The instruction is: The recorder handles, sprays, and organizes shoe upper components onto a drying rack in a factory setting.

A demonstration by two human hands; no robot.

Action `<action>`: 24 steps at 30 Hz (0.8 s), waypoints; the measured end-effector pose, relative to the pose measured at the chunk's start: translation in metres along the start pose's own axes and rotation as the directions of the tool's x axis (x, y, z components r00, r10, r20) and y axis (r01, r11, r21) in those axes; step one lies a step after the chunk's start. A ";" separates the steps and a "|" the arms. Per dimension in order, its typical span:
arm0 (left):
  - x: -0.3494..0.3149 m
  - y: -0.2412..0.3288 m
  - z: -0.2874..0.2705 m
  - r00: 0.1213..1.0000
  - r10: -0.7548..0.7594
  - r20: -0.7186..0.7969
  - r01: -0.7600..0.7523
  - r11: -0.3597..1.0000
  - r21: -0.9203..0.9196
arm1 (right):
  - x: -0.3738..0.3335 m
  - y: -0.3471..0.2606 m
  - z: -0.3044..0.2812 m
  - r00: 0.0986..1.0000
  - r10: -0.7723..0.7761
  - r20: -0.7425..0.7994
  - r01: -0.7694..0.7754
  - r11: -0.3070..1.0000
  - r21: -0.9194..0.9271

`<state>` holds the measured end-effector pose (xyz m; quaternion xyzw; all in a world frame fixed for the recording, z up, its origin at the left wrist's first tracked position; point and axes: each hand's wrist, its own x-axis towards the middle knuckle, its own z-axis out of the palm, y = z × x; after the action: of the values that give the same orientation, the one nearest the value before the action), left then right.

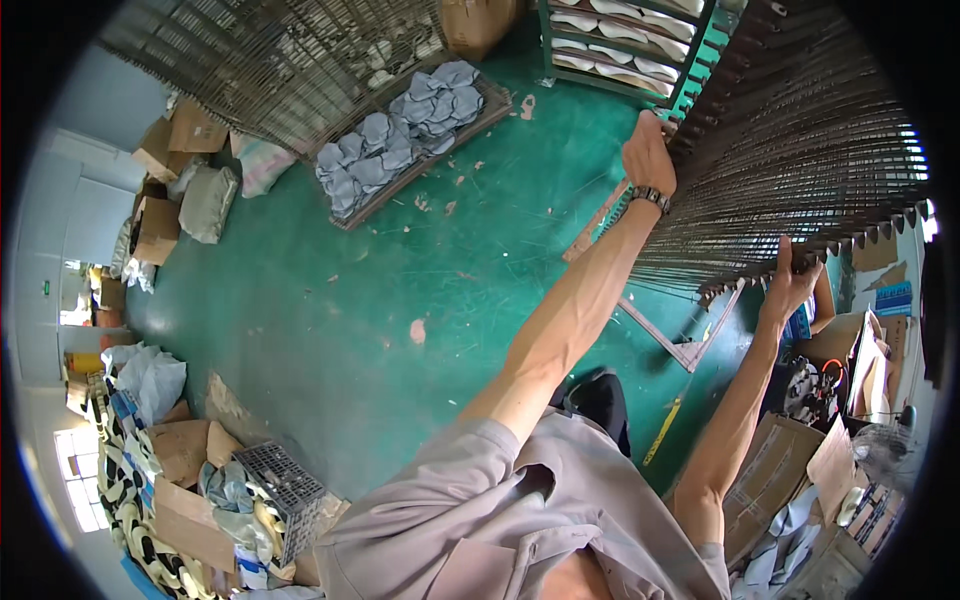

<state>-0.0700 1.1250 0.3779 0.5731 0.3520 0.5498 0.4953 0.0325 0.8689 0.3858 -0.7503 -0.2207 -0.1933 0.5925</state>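
Note:
Both my arms reach forward to a dark rack of stacked wire shelves (780, 150) at the upper right, its thin shelves fanned close together. My left hand (650, 155), with a dark band on the wrist, is closed at the rack's left edge. Its fingertips are partly hidden there. Lower and to the right, my right hand (793, 285) grips the rack's near edge, the thumb up against it and the fingers mostly out of sight. Under the rack, part of its metal base frame (690, 357) shows above the green floor.
A second wire-shelf rack (250, 70) stands at the upper left, grey cut pieces (375, 150) lying on its low shelf. A green shelf unit (625, 55) holds pale curved pieces. Cartons (180, 450) and a grey crate (280, 490) crowd the lower left; more cartons (770, 480) lie right.

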 end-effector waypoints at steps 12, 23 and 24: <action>-0.118 0.052 -0.207 0.992 0.056 0.116 -0.056 0.998 0.002 | -0.195 -0.110 -0.089 0.995 0.083 -0.050 -0.078 0.992 0.097; -0.168 0.057 -0.415 0.996 -0.084 -0.004 0.071 0.866 -0.495 | -0.359 -0.218 -0.084 0.990 -0.129 -0.051 0.133 0.988 0.085; -0.184 0.048 -0.430 0.998 -0.055 -0.018 0.041 0.892 -0.450 | -0.382 -0.223 -0.093 1.000 0.012 0.021 -0.015 0.989 0.146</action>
<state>-0.5249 1.0158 0.3307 0.4262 0.2370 0.6125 0.6221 -0.4118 0.7837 0.3752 -0.7081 -0.2354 -0.1649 0.6450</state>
